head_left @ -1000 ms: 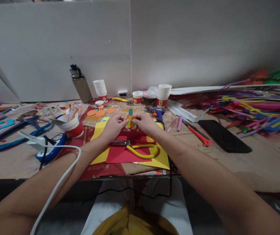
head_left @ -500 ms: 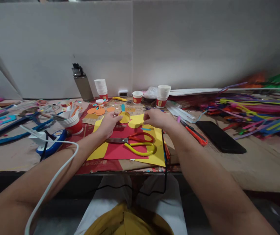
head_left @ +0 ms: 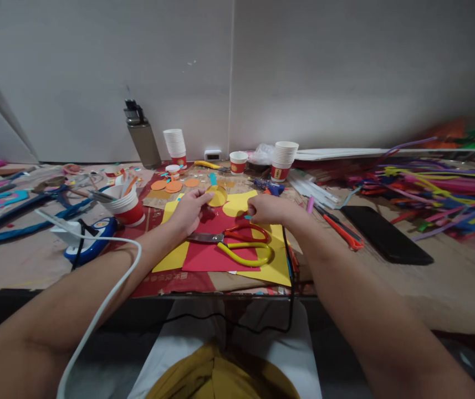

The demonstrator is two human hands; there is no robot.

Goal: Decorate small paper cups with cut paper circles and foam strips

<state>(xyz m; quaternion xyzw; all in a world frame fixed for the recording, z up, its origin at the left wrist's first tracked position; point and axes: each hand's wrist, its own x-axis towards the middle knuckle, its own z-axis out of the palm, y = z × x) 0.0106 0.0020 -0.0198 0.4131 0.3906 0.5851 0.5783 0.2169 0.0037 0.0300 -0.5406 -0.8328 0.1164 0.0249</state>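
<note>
My left hand (head_left: 190, 210) is closed, with thumb and fingers pinching the edge of a round yellow paper disc (head_left: 216, 196). A small blue paper strip (head_left: 213, 179) stands at the disc's far edge. To the right, my right hand (head_left: 267, 208) has its fingers curled together over yellow paper (head_left: 279, 271). A bit of blue shows by its fingertips; whether they grip it is hidden. Scissors (head_left: 221, 238) with one red and one yellow handle lie between and below my hands, on red paper (head_left: 204, 260).
Orange paper discs (head_left: 173, 186) and stacked paper cups (head_left: 174, 145) stand beyond my left hand. A cup of tools (head_left: 127, 211) is at left, near a white cable (head_left: 115, 282). At right lie a red utility knife (head_left: 347, 233), a black phone (head_left: 387, 235) and pipe cleaners (head_left: 449, 194).
The view has shifted slightly, moving the scene to the right. My left hand keeps its hold on the yellow disc. My right hand's fingers have curled in more, by the blue piece.
</note>
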